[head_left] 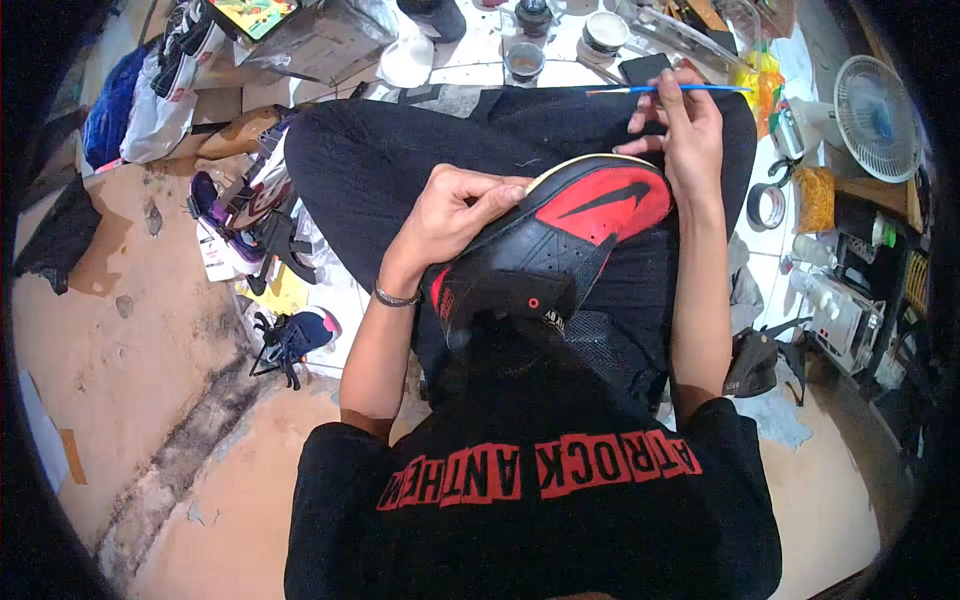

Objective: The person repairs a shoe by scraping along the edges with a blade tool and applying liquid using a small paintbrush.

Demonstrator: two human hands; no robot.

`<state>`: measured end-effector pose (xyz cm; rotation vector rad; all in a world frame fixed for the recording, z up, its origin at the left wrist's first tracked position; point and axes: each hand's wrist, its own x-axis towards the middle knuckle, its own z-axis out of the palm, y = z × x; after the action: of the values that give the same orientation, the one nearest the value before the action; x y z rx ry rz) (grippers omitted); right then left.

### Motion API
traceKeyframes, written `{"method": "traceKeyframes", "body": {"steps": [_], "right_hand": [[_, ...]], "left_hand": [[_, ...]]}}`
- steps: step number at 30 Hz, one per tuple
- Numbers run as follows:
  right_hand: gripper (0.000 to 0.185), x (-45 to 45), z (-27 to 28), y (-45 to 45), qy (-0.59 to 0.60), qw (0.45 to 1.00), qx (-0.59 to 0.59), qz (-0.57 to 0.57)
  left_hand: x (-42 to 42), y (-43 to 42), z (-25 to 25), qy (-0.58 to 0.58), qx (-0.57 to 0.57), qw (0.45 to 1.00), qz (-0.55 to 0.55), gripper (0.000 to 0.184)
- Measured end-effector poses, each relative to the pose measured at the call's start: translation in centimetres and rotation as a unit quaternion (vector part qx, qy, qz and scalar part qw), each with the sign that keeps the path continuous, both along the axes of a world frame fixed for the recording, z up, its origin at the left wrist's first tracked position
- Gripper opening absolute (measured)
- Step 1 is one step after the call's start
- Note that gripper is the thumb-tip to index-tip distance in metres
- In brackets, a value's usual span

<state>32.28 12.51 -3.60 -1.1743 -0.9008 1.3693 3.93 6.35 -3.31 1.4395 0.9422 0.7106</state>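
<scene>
A black and red sneaker (545,240) lies tilted over my lap, its red side panel with a black swoosh facing up. My left hand (462,210) grips the sole edge, thumb pressed near the midsole. Between the thumb and fingers of my right hand (688,135) is a thin blue paintbrush (715,88), held level, its bristle end pointing left, apart from the shoe. The right hand's lower fingers are close to the sole at the toe end; whether they touch it I cannot tell.
Small jars (524,62) and an open tub (605,34) stand beyond my knees. A white fan (877,118) and a tape roll (767,206) are on the right. Other shoes (300,338) lie at the left. A dark cap (757,362) rests by my right elbow.
</scene>
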Motion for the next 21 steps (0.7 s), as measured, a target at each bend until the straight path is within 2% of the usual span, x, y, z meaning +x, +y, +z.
{"method": "traceKeyframes", "body": {"steps": [5, 9, 10, 11, 16, 21], "right_hand": [[0.03, 0.2, 0.5, -1.3, -0.006, 1.0, 0.006, -0.027], [0.026, 1.2, -0.3, -3.2, 0.003, 0.999, -0.007, -0.041], [0.026, 1.2, -0.4, -3.6, 0.008, 0.998, -0.014, -0.064], [0.026, 1.0, -0.4, -3.9, 0.014, 0.996, -0.019, -0.086], [0.027, 0.4, 0.8, -4.1, 0.051, 0.993, 0.032, -0.106], [0.024, -1.3, 2.1, -3.8, 0.072, 0.993, 0.071, -0.064]], "left_hand": [[0.4, -0.2, -1.1, -0.012, 0.029, 0.999, 0.026, 0.039], [0.2, 0.0, 0.3, 0.016, 0.03, 0.999, 0.006, 0.037], [0.1, 0.1, 0.9, 0.02, 0.021, 1.0, -0.001, 0.026], [0.0, 0.3, 1.4, 0.033, 0.024, 0.999, -0.01, 0.026], [-0.2, 0.1, 2.0, 0.042, 0.044, 0.998, -0.007, 0.029], [-1.8, -0.8, 1.6, 0.028, 0.089, 0.995, 0.037, 0.036]]}}
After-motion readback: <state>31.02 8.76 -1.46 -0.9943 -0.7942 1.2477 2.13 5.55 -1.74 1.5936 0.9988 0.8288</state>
